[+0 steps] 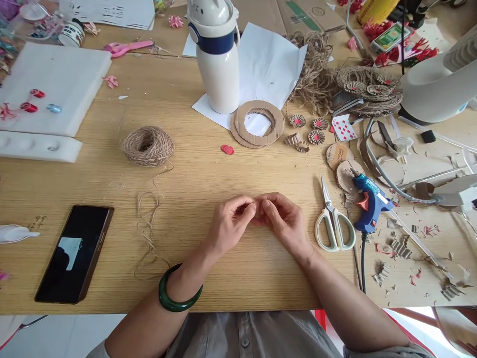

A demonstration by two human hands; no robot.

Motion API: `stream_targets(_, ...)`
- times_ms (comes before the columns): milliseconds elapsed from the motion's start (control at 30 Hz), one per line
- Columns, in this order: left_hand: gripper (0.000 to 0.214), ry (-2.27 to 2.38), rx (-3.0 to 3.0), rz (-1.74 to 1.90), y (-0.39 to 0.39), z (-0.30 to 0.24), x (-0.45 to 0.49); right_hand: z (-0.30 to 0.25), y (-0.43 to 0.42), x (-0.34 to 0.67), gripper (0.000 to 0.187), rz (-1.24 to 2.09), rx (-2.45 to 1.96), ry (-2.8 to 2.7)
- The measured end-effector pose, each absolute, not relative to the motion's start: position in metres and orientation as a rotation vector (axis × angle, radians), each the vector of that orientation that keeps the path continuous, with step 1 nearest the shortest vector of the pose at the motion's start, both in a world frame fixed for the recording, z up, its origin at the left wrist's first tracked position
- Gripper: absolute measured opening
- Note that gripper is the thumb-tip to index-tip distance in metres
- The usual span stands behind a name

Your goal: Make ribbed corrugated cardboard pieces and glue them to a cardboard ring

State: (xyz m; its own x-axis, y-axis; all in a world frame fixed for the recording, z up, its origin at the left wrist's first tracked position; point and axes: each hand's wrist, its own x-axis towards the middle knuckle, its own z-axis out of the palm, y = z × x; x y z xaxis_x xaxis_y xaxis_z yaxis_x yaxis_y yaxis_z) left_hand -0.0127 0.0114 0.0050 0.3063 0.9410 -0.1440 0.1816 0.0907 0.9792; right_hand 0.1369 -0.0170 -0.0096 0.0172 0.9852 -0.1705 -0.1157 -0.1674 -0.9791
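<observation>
My left hand (231,221) and my right hand (282,219) meet fingertip to fingertip above the front of the wooden table. Both are pinched closed, and whatever lies between the fingers is too small or hidden to name. Left of them, a ball of jute twine (148,145) trails a loose tangled strand (149,223) toward my left forearm. Small red paper discs (227,149) lie beyond my hands, in front of two cardboard rings (260,124). To the right of my right hand are white-handled scissors (334,223) and a blue glue gun (370,201).
A white bottle (218,64) stands upright at the back on white paper (268,64). Pleated cardboard rosettes (316,136) sit near a twine heap (313,64). On the left are a phone (74,253) and foam blocks (55,84). A grey-white lamp (432,89) occupies the right.
</observation>
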Motion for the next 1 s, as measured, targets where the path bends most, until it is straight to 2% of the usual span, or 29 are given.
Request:
stream_targets(467, 0.020, 1.105, 1.230, 0.949, 0.009, -0.005, -0.009, -0.010, -0.015, 0.135, 0.029, 1.347, -1.247, -0.962)
stream_targets(600, 0.019, 1.096, 1.126, 0.916, 0.009, -0.007, -0.009, -0.013, -0.014, 0.137, 0.021, 1.343, -1.229, -0.915)
stream_targets(1000, 0.018, 0.991, 0.843, 0.934, 0.012, -0.006, -0.010, -0.003, -0.012, 0.140, 0.014, 1.455, -1.017, -0.706)
